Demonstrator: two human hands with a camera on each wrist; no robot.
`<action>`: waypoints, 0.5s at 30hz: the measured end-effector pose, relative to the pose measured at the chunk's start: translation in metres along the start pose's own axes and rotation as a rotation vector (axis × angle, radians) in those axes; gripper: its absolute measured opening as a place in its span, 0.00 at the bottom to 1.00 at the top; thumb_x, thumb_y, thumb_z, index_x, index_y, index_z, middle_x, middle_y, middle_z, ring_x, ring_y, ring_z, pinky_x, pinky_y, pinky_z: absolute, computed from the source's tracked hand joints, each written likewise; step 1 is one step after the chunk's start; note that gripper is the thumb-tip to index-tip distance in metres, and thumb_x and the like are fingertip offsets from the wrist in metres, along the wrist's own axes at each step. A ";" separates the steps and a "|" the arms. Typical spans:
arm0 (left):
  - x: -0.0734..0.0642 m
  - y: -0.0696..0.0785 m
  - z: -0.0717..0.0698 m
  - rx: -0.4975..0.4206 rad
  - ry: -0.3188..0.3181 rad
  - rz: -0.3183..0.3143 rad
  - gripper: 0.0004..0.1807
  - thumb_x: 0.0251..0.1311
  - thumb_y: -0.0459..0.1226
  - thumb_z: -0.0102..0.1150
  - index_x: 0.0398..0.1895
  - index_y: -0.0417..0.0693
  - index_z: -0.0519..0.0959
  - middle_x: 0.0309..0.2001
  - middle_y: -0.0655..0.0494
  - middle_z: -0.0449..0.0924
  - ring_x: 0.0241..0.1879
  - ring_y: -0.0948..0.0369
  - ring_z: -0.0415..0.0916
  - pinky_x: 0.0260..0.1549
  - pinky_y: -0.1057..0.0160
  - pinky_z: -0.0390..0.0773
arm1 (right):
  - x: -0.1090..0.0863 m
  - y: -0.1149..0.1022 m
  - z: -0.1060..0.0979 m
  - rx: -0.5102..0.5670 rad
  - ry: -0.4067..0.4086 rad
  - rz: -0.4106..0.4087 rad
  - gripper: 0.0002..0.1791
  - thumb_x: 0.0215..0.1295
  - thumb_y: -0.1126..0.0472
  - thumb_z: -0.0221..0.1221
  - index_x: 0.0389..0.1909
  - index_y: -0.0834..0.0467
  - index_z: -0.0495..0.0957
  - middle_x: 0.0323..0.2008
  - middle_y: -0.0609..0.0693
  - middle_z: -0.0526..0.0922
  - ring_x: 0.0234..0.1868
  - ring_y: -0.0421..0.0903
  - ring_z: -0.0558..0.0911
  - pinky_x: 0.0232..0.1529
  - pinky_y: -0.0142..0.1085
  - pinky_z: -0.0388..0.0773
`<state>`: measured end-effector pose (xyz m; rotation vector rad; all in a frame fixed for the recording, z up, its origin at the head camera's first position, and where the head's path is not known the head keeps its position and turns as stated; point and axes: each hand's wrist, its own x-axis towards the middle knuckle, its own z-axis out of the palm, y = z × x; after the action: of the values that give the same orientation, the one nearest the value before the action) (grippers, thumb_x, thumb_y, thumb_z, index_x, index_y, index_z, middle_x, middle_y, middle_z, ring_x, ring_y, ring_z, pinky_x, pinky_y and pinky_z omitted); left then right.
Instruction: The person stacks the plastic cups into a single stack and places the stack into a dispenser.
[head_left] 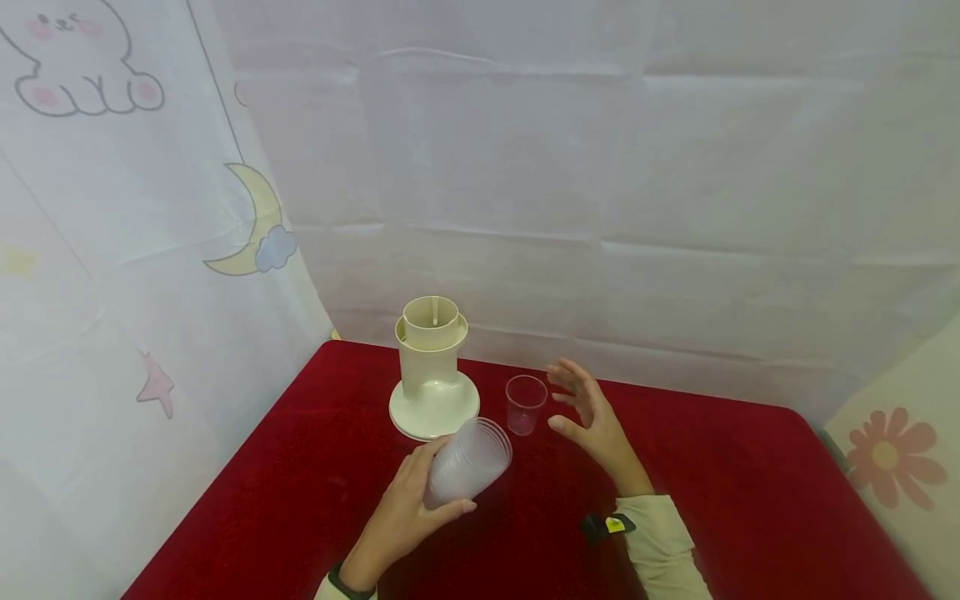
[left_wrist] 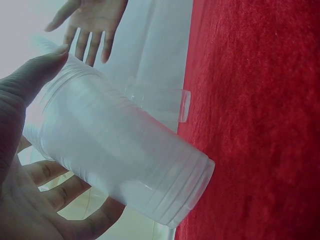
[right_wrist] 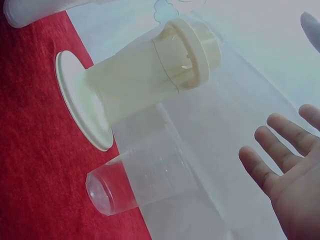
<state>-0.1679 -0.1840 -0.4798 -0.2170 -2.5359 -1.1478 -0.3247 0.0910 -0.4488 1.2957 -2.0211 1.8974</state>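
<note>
My left hand point(head_left: 408, 510) grips a stack of clear plastic cups point(head_left: 467, 463), tilted with the rims toward the upper right. In the left wrist view the thumb lies along one side of the stack point(left_wrist: 125, 145) and the fingers curl round the other. A single clear plastic cup point(head_left: 526, 405) stands upright on the red cloth. Just right of it, my right hand point(head_left: 596, 425) is held with fingers spread and nothing in them. The right wrist view shows that cup point(right_wrist: 135, 182) apart from the fingertips. Behind the stack stands a cream cup dispenser-like holder point(head_left: 431, 367) with a round base.
A red cloth point(head_left: 315, 467) covers the table. Behind its back edge hangs a pale wall sheet point(head_left: 525, 208), with a printed moon and cloud on the left part and a flower on the right.
</note>
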 end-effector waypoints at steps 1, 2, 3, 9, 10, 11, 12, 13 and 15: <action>0.000 0.000 0.000 -0.001 -0.001 0.000 0.45 0.47 0.55 0.77 0.69 0.61 0.66 0.58 0.64 0.72 0.54 0.64 0.70 0.48 0.53 0.77 | 0.000 0.000 0.000 -0.001 0.002 0.006 0.44 0.63 0.71 0.62 0.77 0.56 0.52 0.72 0.57 0.64 0.70 0.54 0.64 0.65 0.37 0.68; 0.000 -0.001 0.000 -0.003 -0.002 0.001 0.45 0.48 0.56 0.76 0.70 0.61 0.66 0.58 0.64 0.72 0.54 0.64 0.70 0.48 0.53 0.77 | 0.000 0.001 0.000 0.000 0.004 0.012 0.44 0.63 0.71 0.62 0.77 0.56 0.52 0.72 0.57 0.64 0.70 0.55 0.64 0.65 0.37 0.68; 0.000 -0.001 0.000 -0.003 -0.003 0.001 0.45 0.48 0.57 0.75 0.70 0.61 0.66 0.58 0.64 0.72 0.54 0.64 0.69 0.48 0.53 0.77 | 0.000 0.001 0.000 0.001 0.005 0.016 0.44 0.63 0.71 0.62 0.77 0.56 0.52 0.72 0.57 0.63 0.71 0.55 0.64 0.65 0.37 0.68; 0.000 0.000 0.000 -0.014 -0.006 -0.006 0.45 0.47 0.54 0.77 0.70 0.61 0.66 0.59 0.64 0.72 0.55 0.64 0.69 0.49 0.53 0.77 | 0.000 0.012 -0.003 0.001 0.020 0.026 0.44 0.64 0.73 0.61 0.77 0.57 0.51 0.73 0.56 0.62 0.71 0.56 0.63 0.65 0.39 0.68; 0.000 0.000 0.000 -0.016 -0.007 -0.007 0.45 0.47 0.53 0.77 0.70 0.61 0.66 0.59 0.64 0.72 0.55 0.64 0.69 0.49 0.52 0.77 | 0.000 0.014 -0.004 -0.001 0.023 0.027 0.44 0.64 0.74 0.61 0.77 0.58 0.51 0.73 0.56 0.61 0.71 0.56 0.63 0.65 0.40 0.68; 0.000 0.000 0.000 -0.017 -0.009 -0.008 0.45 0.47 0.54 0.77 0.70 0.61 0.66 0.59 0.64 0.72 0.55 0.64 0.69 0.49 0.52 0.77 | 0.000 0.017 -0.004 -0.004 0.027 0.031 0.44 0.64 0.74 0.61 0.77 0.56 0.51 0.73 0.56 0.62 0.71 0.56 0.63 0.65 0.40 0.68; 0.000 0.000 -0.001 -0.019 -0.010 -0.008 0.45 0.47 0.54 0.77 0.70 0.61 0.66 0.59 0.64 0.72 0.56 0.64 0.69 0.49 0.52 0.77 | -0.001 0.019 -0.005 -0.005 0.031 0.034 0.44 0.63 0.74 0.60 0.77 0.57 0.51 0.73 0.56 0.62 0.71 0.56 0.63 0.65 0.41 0.68; 0.000 0.000 -0.001 -0.018 -0.010 -0.008 0.46 0.47 0.54 0.77 0.70 0.61 0.66 0.58 0.64 0.72 0.56 0.64 0.69 0.49 0.52 0.77 | -0.001 0.021 -0.006 -0.005 0.033 0.039 0.44 0.63 0.74 0.61 0.77 0.58 0.51 0.73 0.56 0.62 0.71 0.56 0.63 0.65 0.42 0.68; 0.000 0.000 0.000 -0.018 -0.010 -0.009 0.45 0.47 0.54 0.77 0.70 0.62 0.66 0.58 0.64 0.72 0.55 0.64 0.69 0.48 0.52 0.77 | -0.002 0.024 -0.007 -0.008 0.041 0.054 0.44 0.63 0.74 0.61 0.77 0.59 0.50 0.73 0.56 0.62 0.71 0.56 0.63 0.66 0.43 0.68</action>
<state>-0.1678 -0.1845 -0.4797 -0.2162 -2.5385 -1.1770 -0.3412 0.0944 -0.4667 1.2020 -2.0613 1.9198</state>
